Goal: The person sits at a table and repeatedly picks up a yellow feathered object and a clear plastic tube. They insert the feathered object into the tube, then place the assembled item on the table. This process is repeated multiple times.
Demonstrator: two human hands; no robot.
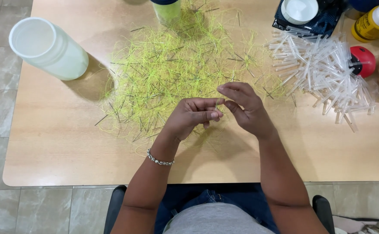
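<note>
While both hands meet just in front of the tangle of yellow-green thread (172, 73), the left hand (192, 116) pinches a thin thread piece (216, 105) upright between thumb and forefinger. Beside it, the right hand (245, 106) has its fingertips closing on the same piece. It looks feather-light, limp and easily dropped, best held near its dark stiff tip. Clear plastic tubes (323, 73) lie right of the tangle.

Bright, even overhead light, sharp throughout
Soft shadows fall below the hands and right of the white jar (46, 47); no glare
</note>
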